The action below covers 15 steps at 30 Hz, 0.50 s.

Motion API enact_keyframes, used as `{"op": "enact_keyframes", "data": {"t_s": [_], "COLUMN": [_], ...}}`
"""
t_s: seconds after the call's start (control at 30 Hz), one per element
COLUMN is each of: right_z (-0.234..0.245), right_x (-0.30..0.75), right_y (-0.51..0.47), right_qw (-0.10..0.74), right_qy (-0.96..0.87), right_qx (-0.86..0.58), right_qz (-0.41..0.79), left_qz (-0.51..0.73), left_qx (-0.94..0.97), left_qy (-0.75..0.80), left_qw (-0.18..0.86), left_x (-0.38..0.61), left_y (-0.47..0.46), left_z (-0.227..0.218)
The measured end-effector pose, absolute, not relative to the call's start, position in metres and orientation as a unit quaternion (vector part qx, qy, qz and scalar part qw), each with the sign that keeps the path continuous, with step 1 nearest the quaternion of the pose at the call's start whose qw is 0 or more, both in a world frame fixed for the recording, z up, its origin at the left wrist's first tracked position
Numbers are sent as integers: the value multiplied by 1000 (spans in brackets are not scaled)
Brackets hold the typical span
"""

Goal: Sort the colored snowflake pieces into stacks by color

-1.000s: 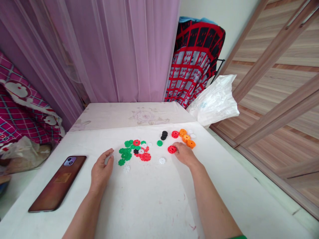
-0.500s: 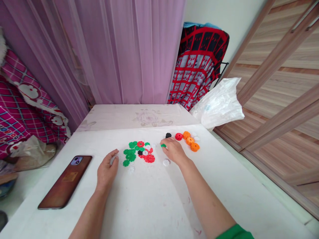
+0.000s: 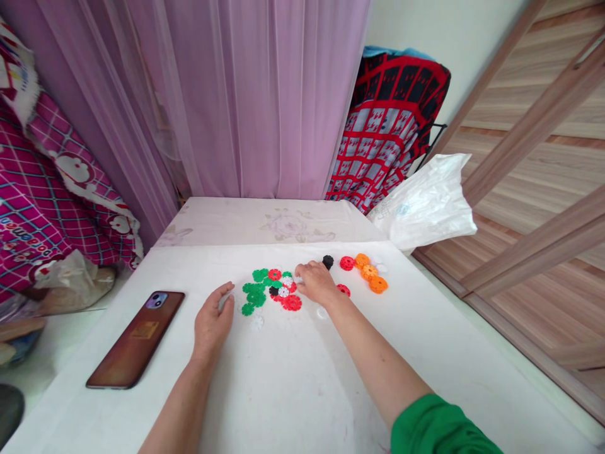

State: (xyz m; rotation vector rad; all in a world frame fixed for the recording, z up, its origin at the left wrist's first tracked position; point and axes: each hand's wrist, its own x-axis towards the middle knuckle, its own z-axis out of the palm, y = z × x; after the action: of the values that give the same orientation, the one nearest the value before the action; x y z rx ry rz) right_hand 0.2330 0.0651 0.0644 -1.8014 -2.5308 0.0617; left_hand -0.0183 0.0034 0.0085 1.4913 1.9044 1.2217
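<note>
On the table (image 3: 278,391), the phone (image 3: 139,340) is placed left of the left hand (image 3: 214,318), and the pile (image 3: 274,291) is set between that hand and the right hand (image 3: 314,280). Further right, loose discs (image 3: 369,272) are scattered. The table is backed by a curtain (image 3: 265,94) and flanked at its far right corner by a bag (image 3: 425,208).

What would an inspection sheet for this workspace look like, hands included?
Surface: table with a white top, floral print along its far end.
Job's things: green discs, red discs and white ones grouped between the hands; orange discs farther right; black disc just beyond the right hand.
Clutter: phone on the left, camera side up.
Grippers: bare hands instead; left hand open beside the green discs; right hand at the group's right edge, its grip hidden.
Cables: nothing seen.
Surroundings: purple curtain behind, white bag by the far right corner, wooden cabinet on the right.
</note>
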Motion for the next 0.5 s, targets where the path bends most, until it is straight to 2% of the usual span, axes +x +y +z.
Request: {"op": "enact_keyframes", "data": {"t_s": [0.27,0.5], "right_z": [78,64], "right_x": [278,283], "right_y": [10,-17], "right_qw": [133,78], "right_qy": [-752,-752], "right_qx": [-640,-647], "right_qz": [89,101], "left_qz": [440,432], "left_qx": [535,536], "left_qy": [692,694], "left_qw": [206,211], "left_x": [-18,-19], "left_y": [3,3], "left_z": [12,11]}}
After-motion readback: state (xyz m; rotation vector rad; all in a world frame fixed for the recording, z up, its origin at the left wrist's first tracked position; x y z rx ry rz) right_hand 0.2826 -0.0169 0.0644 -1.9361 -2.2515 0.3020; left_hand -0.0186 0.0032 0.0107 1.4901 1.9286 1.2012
